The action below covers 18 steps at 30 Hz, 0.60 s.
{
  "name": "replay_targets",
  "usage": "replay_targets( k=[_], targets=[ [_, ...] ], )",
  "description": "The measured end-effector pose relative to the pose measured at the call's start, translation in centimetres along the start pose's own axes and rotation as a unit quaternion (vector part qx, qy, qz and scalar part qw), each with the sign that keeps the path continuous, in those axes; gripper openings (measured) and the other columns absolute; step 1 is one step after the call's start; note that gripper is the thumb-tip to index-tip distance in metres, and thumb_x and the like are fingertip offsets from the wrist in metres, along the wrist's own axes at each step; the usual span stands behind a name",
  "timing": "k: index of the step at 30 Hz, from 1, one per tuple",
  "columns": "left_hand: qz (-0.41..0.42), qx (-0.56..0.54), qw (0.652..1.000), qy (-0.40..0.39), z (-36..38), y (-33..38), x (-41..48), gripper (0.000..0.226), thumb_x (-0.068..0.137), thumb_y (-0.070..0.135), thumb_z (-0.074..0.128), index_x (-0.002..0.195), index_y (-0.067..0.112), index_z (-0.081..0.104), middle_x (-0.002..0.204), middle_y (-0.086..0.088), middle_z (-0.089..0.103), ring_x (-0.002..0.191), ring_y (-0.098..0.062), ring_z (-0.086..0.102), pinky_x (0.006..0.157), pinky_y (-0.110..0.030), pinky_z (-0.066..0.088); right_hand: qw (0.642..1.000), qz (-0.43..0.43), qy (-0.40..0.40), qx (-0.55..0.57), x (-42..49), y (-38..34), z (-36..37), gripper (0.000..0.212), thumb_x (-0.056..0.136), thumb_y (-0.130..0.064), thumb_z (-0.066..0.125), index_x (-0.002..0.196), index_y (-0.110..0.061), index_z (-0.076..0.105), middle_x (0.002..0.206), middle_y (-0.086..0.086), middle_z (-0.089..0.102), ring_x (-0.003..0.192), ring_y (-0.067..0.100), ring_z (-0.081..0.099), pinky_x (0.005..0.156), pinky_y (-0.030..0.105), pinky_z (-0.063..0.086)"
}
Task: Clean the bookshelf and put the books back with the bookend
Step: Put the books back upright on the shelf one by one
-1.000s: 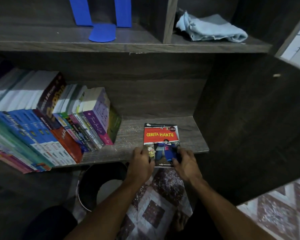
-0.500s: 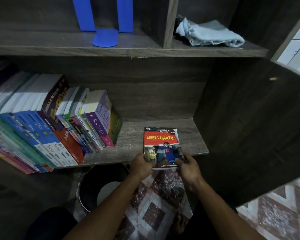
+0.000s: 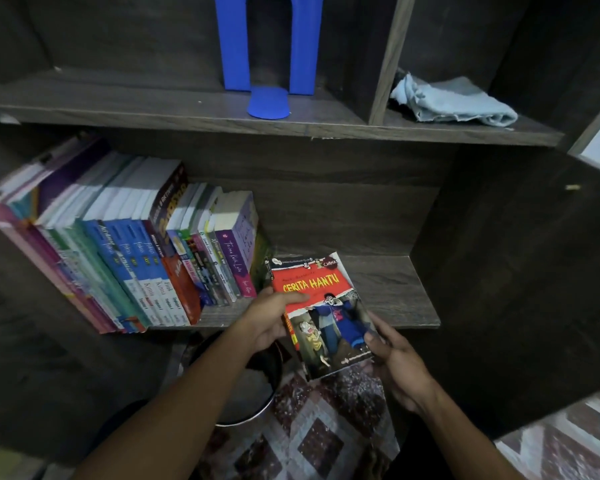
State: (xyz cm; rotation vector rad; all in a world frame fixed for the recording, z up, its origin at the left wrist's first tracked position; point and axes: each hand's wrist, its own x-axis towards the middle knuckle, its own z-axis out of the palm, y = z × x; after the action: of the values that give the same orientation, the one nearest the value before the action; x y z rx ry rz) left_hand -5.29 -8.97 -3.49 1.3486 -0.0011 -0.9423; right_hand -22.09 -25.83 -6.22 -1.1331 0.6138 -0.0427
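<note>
In the head view, a person crouches before a dark wooden bookshelf and holds one book (image 3: 321, 313) with both hands in front of the lower shelf (image 3: 388, 289). The book has a red band with yellow letters reading "CERITA HANTU" over a cartoon drawing. Its cover faces up and it is tilted, with the top edge over the shelf board and the bottom edge hanging out past the front lip; I cannot tell whether it touches the board. The left hand (image 3: 269, 318) grips the book's left edge, thumb laid across the red band and fingers tucked behind. The right hand (image 3: 394, 355) is clamped on the lower right corner, fingers curled round the edge. Just to the left, a row of books (image 3: 136, 258) stands on the same shelf, spines out and leaning to the left, the nearest of them close beside the held book's top corner. On the upper shelf (image 3: 153, 109) a blue bookend (image 3: 269, 60) stands upright with its rounded foot pointing forward. Past a wooden divider (image 3: 387, 57), in the compartment to the right, lies a crumpled pale blue cloth (image 3: 454, 100). Below the forearms a dark round bucket (image 3: 246, 393) sits on the patterned floor (image 3: 326, 427).
</note>
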Motion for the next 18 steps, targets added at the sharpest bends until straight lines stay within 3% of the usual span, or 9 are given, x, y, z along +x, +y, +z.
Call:
replay_targets(
  k=[2,4,8,10,12,13,15,16,18],
  targets=[
    [-0.004,0.016,0.999,-0.029,-0.9,1.9,-2.0,0.028,0.087,0.008,0.068,0.113,0.008,0.059,0.099,-0.011,0.074,0.086,-0.025,0.071,0.079,-0.041,0.060,1.000,-0.007,-0.026,-0.013,0.6,-0.3,0.9,0.041,0.096,-0.006,0.053,0.132,-0.026,0.058,0.120,0.016,0.069,0.094,0.027,0.073,0.070,0.038,0.057],
    [0.021,0.040,0.999,-0.029,-1.8,3.4,-3.8,0.023,0.087,0.001,0.064,0.109,0.007,0.061,0.092,-0.010,0.074,0.081,-0.024,0.071,0.073,-0.039,0.061,0.997,-0.025,-0.047,-0.064,1.2,-1.0,2.3,0.046,0.092,-0.011,0.060,0.135,-0.027,0.056,0.123,0.009,0.068,0.106,0.027,0.070,0.075,0.037,0.056],
    [0.127,0.115,0.982,0.075,-4.0,4.7,-7.6,0.016,0.087,0.001,0.064,0.097,0.013,0.066,0.086,-0.006,0.075,0.083,-0.027,0.071,0.076,-0.041,0.057,0.974,-0.057,-0.084,-0.205,3.0,-2.9,6.8,0.041,0.096,-0.008,0.058,0.135,-0.022,0.054,0.118,0.002,0.069,0.101,0.018,0.071,0.084,0.034,0.058],
    [0.188,0.160,0.956,0.157,-5.5,4.5,-9.8,0.011,0.079,0.012,0.071,0.090,0.013,0.069,0.082,-0.004,0.075,0.081,-0.028,0.071,0.079,-0.040,0.054,0.952,-0.100,-0.100,-0.273,3.9,-3.9,9.8,0.044,0.096,0.000,0.057,0.138,-0.007,0.052,0.109,0.003,0.067,0.090,0.012,0.069,0.075,0.018,0.056],
    [0.235,0.198,0.922,0.236,-6.9,4.0,-12.0,0.021,0.069,0.022,0.068,0.086,0.010,0.070,0.077,-0.003,0.074,0.072,-0.021,0.069,0.072,-0.033,0.053,0.926,-0.147,-0.108,-0.331,4.8,-5.1,13.1,0.046,0.093,0.008,0.057,0.139,0.005,0.048,0.102,0.019,0.064,0.084,0.025,0.064,0.065,0.009,0.049],
    [0.250,0.220,0.903,0.272,-7.5,3.8,-13.1,0.022,0.069,0.023,0.067,0.083,0.006,0.068,0.074,-0.005,0.072,0.065,-0.018,0.065,0.066,-0.029,0.051,0.911,-0.178,-0.111,-0.354,5.4,-5.7,14.8,0.048,0.092,0.011,0.057,0.139,0.006,0.048,0.107,0.029,0.061,0.085,0.031,0.062,0.067,0.007,0.049],
    [0.264,0.259,0.867,0.334,-8.5,3.6,-14.8,0.014,0.079,0.014,0.068,0.080,0.001,0.066,0.070,-0.010,0.068,0.058,-0.016,0.059,0.058,-0.024,0.046,0.878,-0.244,-0.109,-0.398,6.5,-7.2,18.2,0.047,0.092,0.007,0.060,0.138,0.000,0.051,0.127,0.022,0.056,0.105,0.024,0.058,0.090,0.013,0.049],
    [0.266,0.271,0.853,0.358,-9.0,3.5,-15.3,0.010,0.082,0.009,0.067,0.080,0.000,0.066,0.069,-0.010,0.067,0.057,-0.015,0.058,0.055,-0.023,0.044,0.853,-0.279,-0.103,-0.428,7.1,-7.8,19.8,0.046,0.093,0.001,0.061,0.139,-0.005,0.053,0.134,0.016,0.052,0.119,0.022,0.053,0.105,0.018,0.041],
    [0.268,0.290,0.835,0.382,-9.8,3.4,-15.7,0.008,0.085,0.008,0.064,0.081,0.001,0.065,0.067,-0.008,0.065,0.056,-0.016,0.058,0.050,-0.022,0.042,0.789,-0.343,-0.098,-0.501,7.8,-8.9,22.6,0.047,0.097,-0.008,0.057,0.143,-0.014,0.051,0.148,0.006,0.045,0.137,0.020,0.039,0.112,0.016,0.020]
  ],
)
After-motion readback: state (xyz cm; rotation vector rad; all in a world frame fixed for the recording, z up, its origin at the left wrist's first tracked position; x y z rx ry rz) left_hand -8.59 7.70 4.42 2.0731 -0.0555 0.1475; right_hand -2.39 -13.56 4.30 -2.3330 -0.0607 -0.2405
